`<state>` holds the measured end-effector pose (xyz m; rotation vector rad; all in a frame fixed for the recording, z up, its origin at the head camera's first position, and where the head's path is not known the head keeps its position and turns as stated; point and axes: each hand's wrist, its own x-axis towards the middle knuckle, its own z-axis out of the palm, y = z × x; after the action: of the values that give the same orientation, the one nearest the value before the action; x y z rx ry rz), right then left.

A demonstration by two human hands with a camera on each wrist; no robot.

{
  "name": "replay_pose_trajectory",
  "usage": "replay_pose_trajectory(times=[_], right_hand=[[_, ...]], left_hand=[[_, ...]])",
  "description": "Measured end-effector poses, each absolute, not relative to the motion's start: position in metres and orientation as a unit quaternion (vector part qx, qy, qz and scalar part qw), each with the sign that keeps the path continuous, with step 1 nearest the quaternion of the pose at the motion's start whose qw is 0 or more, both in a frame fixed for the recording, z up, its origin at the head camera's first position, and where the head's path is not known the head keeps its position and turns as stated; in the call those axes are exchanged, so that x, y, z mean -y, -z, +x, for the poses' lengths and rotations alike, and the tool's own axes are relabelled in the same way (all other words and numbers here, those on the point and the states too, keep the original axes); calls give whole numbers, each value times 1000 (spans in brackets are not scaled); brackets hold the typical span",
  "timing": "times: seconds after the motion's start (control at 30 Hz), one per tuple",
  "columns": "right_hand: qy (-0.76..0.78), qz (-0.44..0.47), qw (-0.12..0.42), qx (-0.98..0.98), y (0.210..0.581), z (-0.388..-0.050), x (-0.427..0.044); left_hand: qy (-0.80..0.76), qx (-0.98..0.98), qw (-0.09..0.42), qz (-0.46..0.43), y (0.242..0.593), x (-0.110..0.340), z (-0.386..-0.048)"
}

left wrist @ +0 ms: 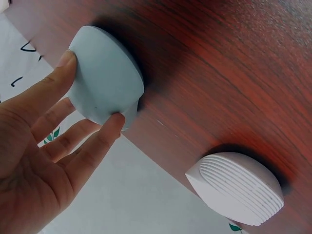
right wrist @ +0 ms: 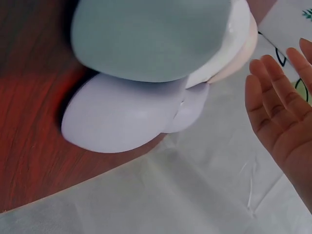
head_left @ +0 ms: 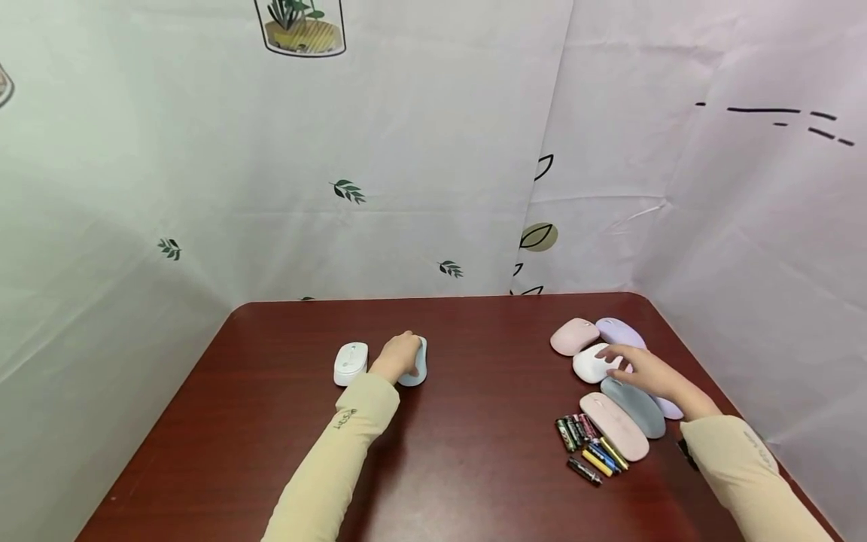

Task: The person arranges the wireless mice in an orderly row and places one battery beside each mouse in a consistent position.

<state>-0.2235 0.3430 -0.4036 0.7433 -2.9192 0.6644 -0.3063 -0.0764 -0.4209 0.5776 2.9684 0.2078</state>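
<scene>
I'm seeing batteries (head_left: 597,462) on the desk (head_left: 474,452), labels too small to read. Left sleeve (head_left: 321,467) is carrying dark lettering (head_left: 345,418) I'm not making out. Right hand (head_left: 646,372) is hovering by the mouse cluster (head_left: 633,407), fingers loosely extended, empty. Left hand (head_left: 398,356) is gripping the blue-grey mouse (left wrist: 105,78) between thumb and fingers; ribbed white mouse (left wrist: 239,187) is sitting just left.

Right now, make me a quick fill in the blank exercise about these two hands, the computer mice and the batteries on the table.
1. The left hand grips a pale blue mouse between its thumb and ____.
2. The right hand, near the cluster of mice, holds ____.
3. The lone mouse just left of the left hand is coloured ____.
4. Beside the batteries, the closest mouse is coloured ____.

Missing words: fingers; nothing; white; pink.
</scene>
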Motion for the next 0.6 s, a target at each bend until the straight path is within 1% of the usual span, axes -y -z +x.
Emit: replay_pose_trajectory(times=[0.2, 0.4, 0.5, 0.6], right_hand=[[-176, 237, 3, 955, 409, -221, -346], [-142, 213, -46, 966, 414, -213, -347], [-121, 215, -48, 968, 418, -210, -346], [-96, 214, -36, 971, 420, -210, -346]], left_hand=[[-77, -978, 57, 183, 421, 75, -307], [-74, -977, 57, 191, 421, 75, -306], [-72, -977, 57, 192, 421, 76, -305], [-77, -977, 58, 188, 419, 75, -305]])
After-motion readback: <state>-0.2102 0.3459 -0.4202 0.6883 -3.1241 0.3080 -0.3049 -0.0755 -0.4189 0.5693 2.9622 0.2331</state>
